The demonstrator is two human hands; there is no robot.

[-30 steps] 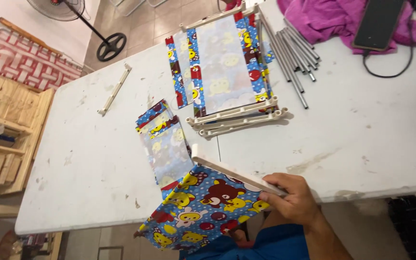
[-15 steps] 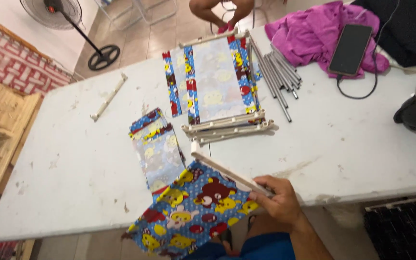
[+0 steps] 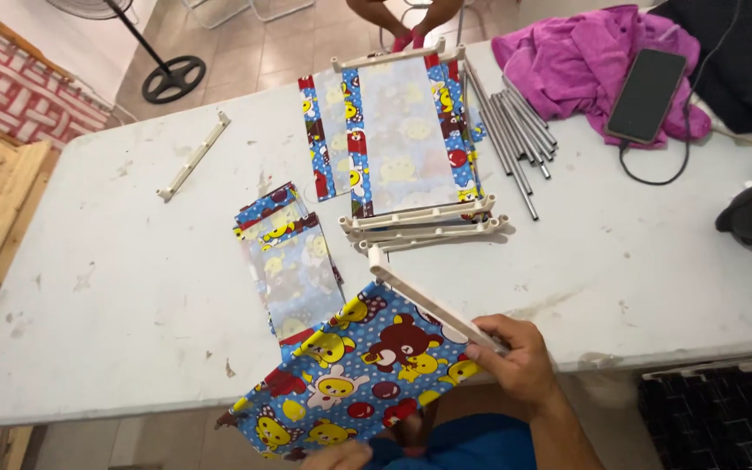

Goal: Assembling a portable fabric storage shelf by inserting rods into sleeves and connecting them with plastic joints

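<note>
My right hand (image 3: 515, 359) grips one end of a white plastic bar (image 3: 424, 300) at the near table edge. A blue cartoon-print cloth panel (image 3: 350, 374) hangs from that bar and over the table edge. My left hand (image 3: 337, 455) shows only at the bottom of the picture, under the cloth's lower edge; I cannot see whether it holds the cloth. A folded cloth panel (image 3: 289, 261) lies left of the bar. Further back lies a larger cloth panel (image 3: 398, 139) stretched between white bars.
A bundle of grey metal rods (image 3: 511, 139) lies right of the large panel. A single white bar (image 3: 193, 157) lies at the far left. A purple cloth (image 3: 576, 61) with a black phone (image 3: 647, 94) and cable sits at the back right. Another person's legs (image 3: 406, 17) stand beyond the white table (image 3: 115, 287).
The view has shifted. My right hand keeps its hold on the white bar with the cloth panel. The phone and purple cloth now sit further into view.
</note>
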